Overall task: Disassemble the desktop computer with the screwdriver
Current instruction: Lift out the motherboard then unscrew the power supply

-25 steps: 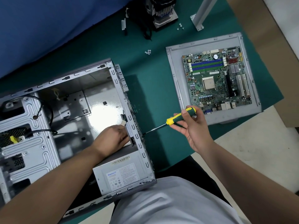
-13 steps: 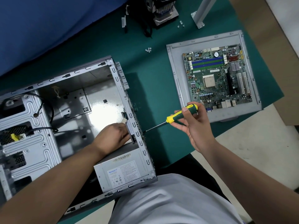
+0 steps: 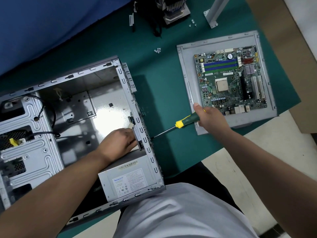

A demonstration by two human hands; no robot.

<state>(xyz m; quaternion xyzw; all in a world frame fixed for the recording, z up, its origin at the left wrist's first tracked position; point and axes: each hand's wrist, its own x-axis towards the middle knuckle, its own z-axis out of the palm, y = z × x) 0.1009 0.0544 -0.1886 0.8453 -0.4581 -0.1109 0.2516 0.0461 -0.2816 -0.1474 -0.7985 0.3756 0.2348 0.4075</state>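
case [image 3: 72, 107]: open metal box lying on the green surface [image 3: 163, 93], power box [image 3: 130, 181] in its near corner
left hand [image 3: 118, 142]: inside the case, against the back wall — its grip is hidden, cannot tell
right hand [image 3: 210, 120]: fingers curled round the screwdriver [image 3: 181, 123] handle
screwdriver: tip touches the case's back wall from outside
board [image 3: 229, 81]: flat on a grey panel [image 3: 185, 69] — right of the case

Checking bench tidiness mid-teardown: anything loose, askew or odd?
Loose screws lie bare on the green mat, more near the heatsink, uncontained and could roll. The motherboard sits squarely on the side panel.
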